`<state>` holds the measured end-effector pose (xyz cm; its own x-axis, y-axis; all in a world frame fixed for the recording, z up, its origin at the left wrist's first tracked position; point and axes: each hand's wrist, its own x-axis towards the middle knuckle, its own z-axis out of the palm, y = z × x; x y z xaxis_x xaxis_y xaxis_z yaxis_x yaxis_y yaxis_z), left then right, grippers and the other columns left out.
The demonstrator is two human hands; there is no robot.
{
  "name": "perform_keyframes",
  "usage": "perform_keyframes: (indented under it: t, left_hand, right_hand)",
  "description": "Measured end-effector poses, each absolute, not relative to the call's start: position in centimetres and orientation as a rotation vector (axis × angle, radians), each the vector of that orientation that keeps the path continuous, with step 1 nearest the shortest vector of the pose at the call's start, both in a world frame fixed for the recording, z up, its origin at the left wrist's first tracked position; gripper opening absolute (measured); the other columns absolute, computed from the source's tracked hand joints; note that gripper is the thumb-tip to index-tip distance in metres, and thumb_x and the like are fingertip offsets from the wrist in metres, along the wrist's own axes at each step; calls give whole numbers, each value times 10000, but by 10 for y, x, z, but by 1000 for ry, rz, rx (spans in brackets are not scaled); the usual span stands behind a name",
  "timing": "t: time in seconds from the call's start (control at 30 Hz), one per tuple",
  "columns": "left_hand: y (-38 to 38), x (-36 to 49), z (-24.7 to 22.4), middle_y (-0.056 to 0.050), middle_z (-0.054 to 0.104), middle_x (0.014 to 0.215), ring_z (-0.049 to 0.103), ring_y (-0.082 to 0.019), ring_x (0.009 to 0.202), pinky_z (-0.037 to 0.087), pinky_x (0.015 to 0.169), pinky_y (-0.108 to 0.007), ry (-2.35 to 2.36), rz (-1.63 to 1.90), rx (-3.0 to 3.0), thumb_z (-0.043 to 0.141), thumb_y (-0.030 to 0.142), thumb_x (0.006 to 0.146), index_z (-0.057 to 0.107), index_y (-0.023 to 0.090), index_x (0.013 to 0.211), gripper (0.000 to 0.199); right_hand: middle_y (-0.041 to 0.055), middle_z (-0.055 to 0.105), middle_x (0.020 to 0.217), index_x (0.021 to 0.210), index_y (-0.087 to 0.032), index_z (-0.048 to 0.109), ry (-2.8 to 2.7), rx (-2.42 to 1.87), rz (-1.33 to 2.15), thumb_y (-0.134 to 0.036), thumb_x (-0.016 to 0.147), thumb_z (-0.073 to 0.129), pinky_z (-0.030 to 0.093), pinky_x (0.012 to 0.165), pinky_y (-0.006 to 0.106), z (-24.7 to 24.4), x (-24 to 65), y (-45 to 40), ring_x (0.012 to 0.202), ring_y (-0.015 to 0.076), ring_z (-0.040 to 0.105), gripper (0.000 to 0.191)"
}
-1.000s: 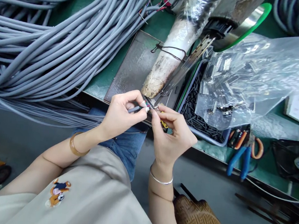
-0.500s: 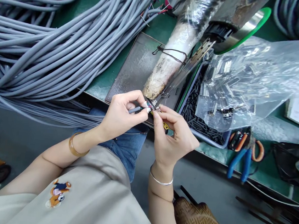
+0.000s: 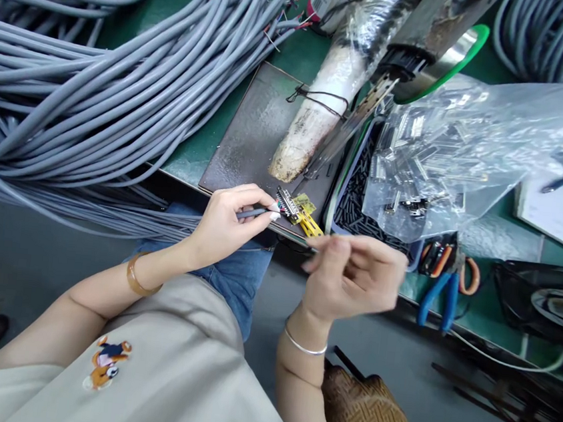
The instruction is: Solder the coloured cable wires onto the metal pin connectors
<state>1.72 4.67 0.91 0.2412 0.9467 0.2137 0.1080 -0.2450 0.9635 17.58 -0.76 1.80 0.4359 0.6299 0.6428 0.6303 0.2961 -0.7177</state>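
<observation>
Thumb and fingers of my left hand (image 3: 230, 222) pinch the end of a grey cable (image 3: 251, 214). Thin coloured wires from the cable meet a metal multi-pin connector (image 3: 288, 205), which sits against a yellow clip-like holder (image 3: 309, 224) at the plate's front edge. To the right of the holder is my right hand (image 3: 353, 272), apart from the connector. Its fingers are curled and blurred by motion, so their grip is unclear. Above the connector, the tip of a white wrapped tube (image 3: 295, 155) points down beside a thin metal strip (image 3: 339, 136).
Thick bundles of grey cable (image 3: 123, 93) cover the left of the bench. A dark metal plate (image 3: 250, 127) lies under the tube. On the right are a bin of small black tubes (image 3: 355, 205), a plastic bag of metal connectors (image 3: 428, 159), blue-handled pliers (image 3: 440, 298) and a woven stool (image 3: 365, 421).
My right hand has left the connector and moved right and slightly down. The connector and yellow holder now show uncovered. My left hand stays at the cable; the view has shifted slightly.
</observation>
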Motion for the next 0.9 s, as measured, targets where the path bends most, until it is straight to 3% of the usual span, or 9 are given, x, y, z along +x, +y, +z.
perform_keyframes:
  t: [0.1,0.17,0.27,0.33,0.4,0.57,0.73,0.9]
  left_hand:
    - [44,15,7,-38,767,802,603,-83,633,445,585,-187,1040,1167,1551,710,178,851,764,132,841,71]
    - [44,14,8,-25,748,747,548,-67,559,413,537,-186,1061,1157,1518,711,185,841,762,128,836,77]
    - [46,14,14,-22,728,714,513,-61,522,398,507,-184,1075,1131,1468,699,197,829,751,123,816,91]
    - [48,15,17,-35,740,742,551,-72,557,428,528,-180,1062,1133,1443,695,201,823,744,122,805,95]
    - [50,17,18,-34,733,738,543,-69,552,424,519,-175,1055,1140,1435,696,197,813,741,123,804,87]
    - [54,20,18,-1,656,657,397,-37,471,294,430,-171,1103,1165,1462,691,164,791,739,128,808,62]
    - [57,20,20,9,648,647,372,-33,454,291,420,-173,1114,1177,1507,685,149,796,727,133,805,46]
    - [56,19,20,-9,722,732,442,-42,491,328,440,-174,1105,1205,1610,680,120,814,728,140,819,52]
  right_hand:
    - [-96,527,572,956,-230,657,-1145,-1176,-171,-347,930,710,341,351,201,22,177,-9,361,61,467,131]
    - [-92,571,607,1090,-244,641,-1188,-1161,-94,-310,960,667,369,361,198,24,177,-10,372,66,498,148]
    - [-24,758,840,1149,-240,627,-1325,-1350,21,-191,983,621,584,557,225,21,176,-12,644,125,749,172]
    - [11,793,966,1066,-227,658,-1450,-1434,6,-167,956,661,651,743,275,16,175,-10,858,164,798,125]
    - [26,794,1020,985,-222,668,-1563,-1441,5,-163,931,694,658,819,300,12,173,-6,949,176,791,84]
    - [41,782,1045,928,-217,638,-1556,-1376,94,-137,924,675,662,846,324,8,172,6,979,171,776,89]
    - [40,774,1053,917,-223,627,-1537,-1369,136,-137,908,685,666,845,343,8,171,9,957,174,776,104]
    - [27,775,1015,885,-227,614,-1578,-1380,88,-137,901,686,662,812,327,13,171,10,936,172,775,116]
